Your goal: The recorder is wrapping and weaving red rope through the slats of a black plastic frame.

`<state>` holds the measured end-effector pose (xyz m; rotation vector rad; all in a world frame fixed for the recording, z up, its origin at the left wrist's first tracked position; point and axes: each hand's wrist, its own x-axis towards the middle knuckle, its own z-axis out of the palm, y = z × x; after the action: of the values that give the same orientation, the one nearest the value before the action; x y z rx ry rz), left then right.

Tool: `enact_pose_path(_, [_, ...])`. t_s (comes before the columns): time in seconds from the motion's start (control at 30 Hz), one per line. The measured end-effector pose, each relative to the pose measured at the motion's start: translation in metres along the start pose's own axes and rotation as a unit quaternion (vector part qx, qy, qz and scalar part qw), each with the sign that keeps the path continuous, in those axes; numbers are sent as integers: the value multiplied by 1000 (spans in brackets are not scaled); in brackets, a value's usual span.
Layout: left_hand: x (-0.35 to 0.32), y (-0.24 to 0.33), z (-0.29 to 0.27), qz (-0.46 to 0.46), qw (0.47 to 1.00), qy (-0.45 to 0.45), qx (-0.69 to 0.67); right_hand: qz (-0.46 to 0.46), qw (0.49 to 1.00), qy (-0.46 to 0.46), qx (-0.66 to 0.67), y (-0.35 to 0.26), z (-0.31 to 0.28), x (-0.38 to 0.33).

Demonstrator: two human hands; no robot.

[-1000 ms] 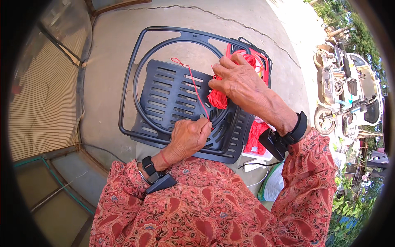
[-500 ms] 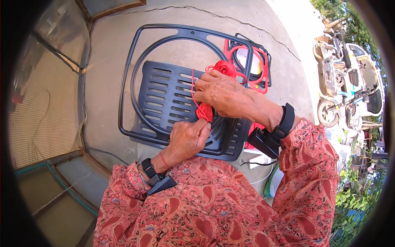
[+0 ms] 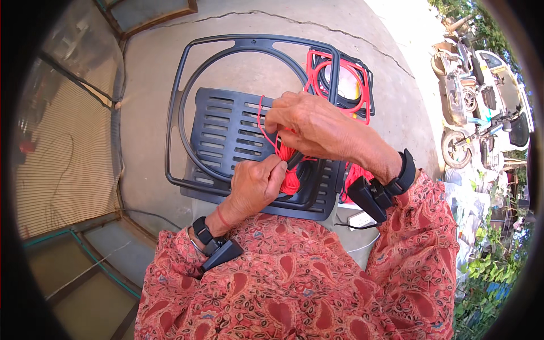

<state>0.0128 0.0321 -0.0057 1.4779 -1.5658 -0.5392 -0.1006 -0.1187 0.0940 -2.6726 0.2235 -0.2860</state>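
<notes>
2 bare hands of ours meet, in the head view, over the right part of a black frame with a ring inside it (image 3: 255, 42). Our left hand (image 3: 258, 178) has its fingers pinched on the red cord bundle (image 3: 290, 184) beside the ring — probably to keep the strands gathered. Our right hand (image 3: 320, 124) curves over the cord just above, thumb and fingers bent; the tips are partly hidden, so we cannot tell whether they grip. 1 thin loop of cord stands up to their left.

We see the slotted black panel (image 3: 218, 133) under the frame, seemingly serving as a support close to our patterned garment (image 3: 294, 272). Beyond the right hand lies a red frame (image 3: 367, 99); below that wrist, more red cord (image 3: 356, 173) shows near a white power strip (image 3: 361, 219). Our right hand and forearm — the main obstruction — hide part of the frame's right side.
</notes>
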Motion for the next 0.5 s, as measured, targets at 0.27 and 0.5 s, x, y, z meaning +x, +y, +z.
enact_pose_path(0.27, [14, -15, -6, -21, 999, -33, 10, -29, 979, -144, -141, -24, 29, -65])
enact_pose_path(0.5, [15, -17, -1, -43, 996, -64, 33, -44, 953, -170, -249, -26, 49, -55])
